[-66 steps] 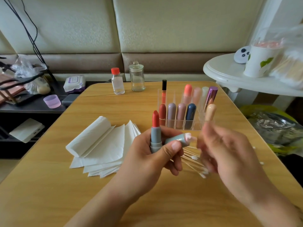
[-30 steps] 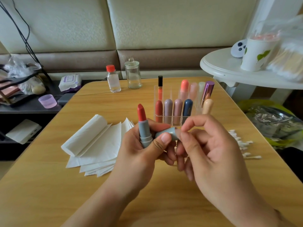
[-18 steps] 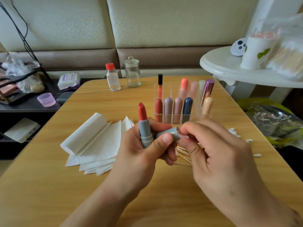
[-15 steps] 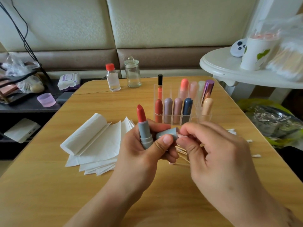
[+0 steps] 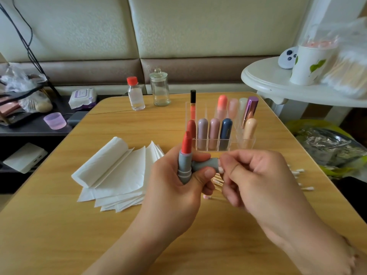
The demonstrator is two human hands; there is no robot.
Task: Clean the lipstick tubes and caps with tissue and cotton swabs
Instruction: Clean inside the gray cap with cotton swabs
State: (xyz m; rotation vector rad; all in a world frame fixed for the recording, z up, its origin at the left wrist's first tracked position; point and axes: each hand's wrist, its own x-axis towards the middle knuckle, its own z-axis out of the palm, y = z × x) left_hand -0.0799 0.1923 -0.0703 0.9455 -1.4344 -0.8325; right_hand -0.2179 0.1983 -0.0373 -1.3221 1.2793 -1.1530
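My left hand (image 5: pixel 174 187) grips an open grey lipstick tube (image 5: pixel 184 165) upright, its red-orange stick extended, and also holds the grey cap (image 5: pixel 206 164) sideways between thumb and fingers. My right hand (image 5: pixel 256 179) pinches a cotton swab (image 5: pixel 220 169) whose white tip sits at the cap's open mouth. The swab's shaft is hidden in my fingers. A fanned stack of white tissues (image 5: pixel 117 171) lies to the left. Loose cotton swabs (image 5: pixel 297 175) are scattered on the table behind my right hand.
A clear organiser (image 5: pixel 246 142) with several capped lipsticks stands just behind my hands on the wooden table (image 5: pixel 59 225). A red-capped bottle (image 5: pixel 135 94) and a glass jar (image 5: pixel 159 88) stand at the far edge. A white side table (image 5: pixel 278 84) holds a cup at right.
My right hand brought a cotton swab from the pile to the cap's mouth and has worked it there. My left hand has kept hold of tube and cap, tilting slightly.
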